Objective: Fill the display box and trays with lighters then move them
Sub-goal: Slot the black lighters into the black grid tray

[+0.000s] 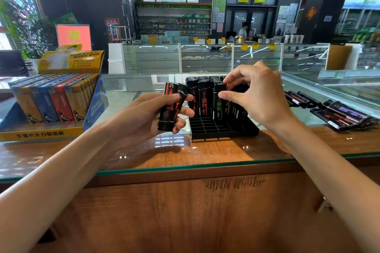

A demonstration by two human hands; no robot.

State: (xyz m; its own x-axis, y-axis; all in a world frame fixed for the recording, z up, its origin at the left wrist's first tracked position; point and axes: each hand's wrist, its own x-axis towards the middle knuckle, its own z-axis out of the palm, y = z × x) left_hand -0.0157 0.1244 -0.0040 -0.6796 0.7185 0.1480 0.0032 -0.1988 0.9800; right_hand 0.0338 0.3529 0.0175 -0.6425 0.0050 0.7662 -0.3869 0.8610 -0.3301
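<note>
Left hand [144, 113] curled round two black lighters [171, 107], held above bench [226, 150]. Right hand [253, 92] pinches top of upright lighter [218, 100] standing in black tray [224, 129].

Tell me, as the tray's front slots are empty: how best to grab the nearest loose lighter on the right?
Probably from above, pinching the nearest loose lighter by its two ends. It lies flat on the glass counter, tight against other lighters, so its far long side offers little finger room.
</note>
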